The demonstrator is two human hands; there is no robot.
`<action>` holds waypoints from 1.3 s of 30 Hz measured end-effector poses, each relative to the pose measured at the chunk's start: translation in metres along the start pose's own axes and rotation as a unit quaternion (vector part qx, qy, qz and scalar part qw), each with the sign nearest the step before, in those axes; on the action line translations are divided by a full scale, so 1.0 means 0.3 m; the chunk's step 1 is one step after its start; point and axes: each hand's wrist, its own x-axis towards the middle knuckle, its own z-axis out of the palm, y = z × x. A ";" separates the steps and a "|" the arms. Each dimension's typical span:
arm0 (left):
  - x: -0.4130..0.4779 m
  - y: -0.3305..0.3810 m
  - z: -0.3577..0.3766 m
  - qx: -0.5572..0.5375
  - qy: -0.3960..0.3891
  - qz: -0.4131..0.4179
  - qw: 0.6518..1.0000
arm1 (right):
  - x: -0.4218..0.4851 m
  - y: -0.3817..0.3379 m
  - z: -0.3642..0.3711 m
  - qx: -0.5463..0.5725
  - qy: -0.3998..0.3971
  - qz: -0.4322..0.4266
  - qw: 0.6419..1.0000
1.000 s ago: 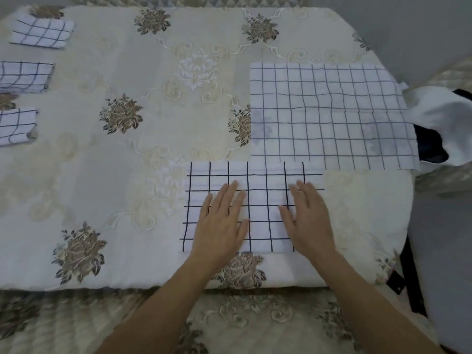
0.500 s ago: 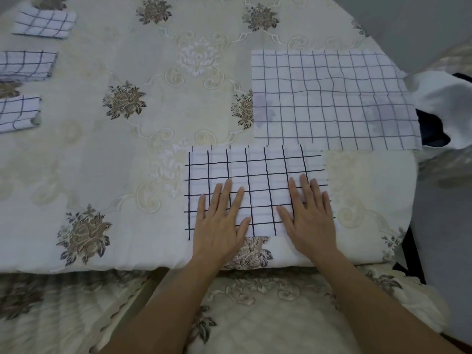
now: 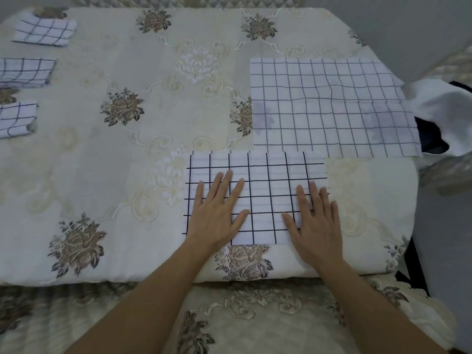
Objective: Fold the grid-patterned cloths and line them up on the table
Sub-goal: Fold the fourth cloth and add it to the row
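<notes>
A white cloth with a bold black grid [image 3: 265,180] lies flat near the table's front edge. My left hand [image 3: 217,213] presses its left part with straight, spread fingers. My right hand [image 3: 316,221] lies flat on its right part, fingers straight. Behind it to the right a larger cloth with a thinner grid [image 3: 329,108] is spread out flat. Three folded grid cloths sit in a column along the left edge: the far one [image 3: 44,31], the middle one [image 3: 25,72] and the near one [image 3: 16,118].
The table wears a cream floral tablecloth [image 3: 127,175] that hangs over the front edge. A white and dark bundle of fabric [image 3: 439,116] sits off the right edge beside the large cloth. A padded seat back shows beyond the far edge.
Both hands have slid a little toward me and apart over the bold-grid cloth, still pressing it flat. The view shifted slightly; the cloths have not moved.
</notes>
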 end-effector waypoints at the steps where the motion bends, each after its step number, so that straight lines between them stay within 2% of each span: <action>1: 0.011 -0.005 0.000 0.000 -0.001 0.005 1.000 | 0.000 -0.001 0.003 -0.001 0.002 0.002 1.000; 5: 0.052 -0.025 -0.026 0.004 -0.009 0.013 1.000 | -0.002 0.000 0.006 -0.004 0.011 0.012 1.000; 9: -0.045 -0.016 -0.078 -0.003 0.023 0.008 1.000 | -0.003 -0.008 -0.011 -0.009 0.025 0.032 0.999; 12: -0.163 -0.015 -0.069 0.010 0.009 0.039 0.999 | 0.017 -0.062 -0.028 -0.005 0.032 -0.051 0.998; 15: -0.176 -0.032 -0.038 0.023 -0.024 0.028 0.999 | 0.017 -0.103 -0.009 -0.011 0.015 -0.110 0.994; 34: -0.008 -0.057 -0.033 0.015 -0.018 0.019 1.000 | 0.017 -0.096 0.013 -0.030 -0.004 -0.029 0.999; 39: -0.091 -0.024 -0.054 -0.019 0.008 0.019 1.000 | 0.016 -0.099 0.012 -0.022 -0.005 -0.012 1.000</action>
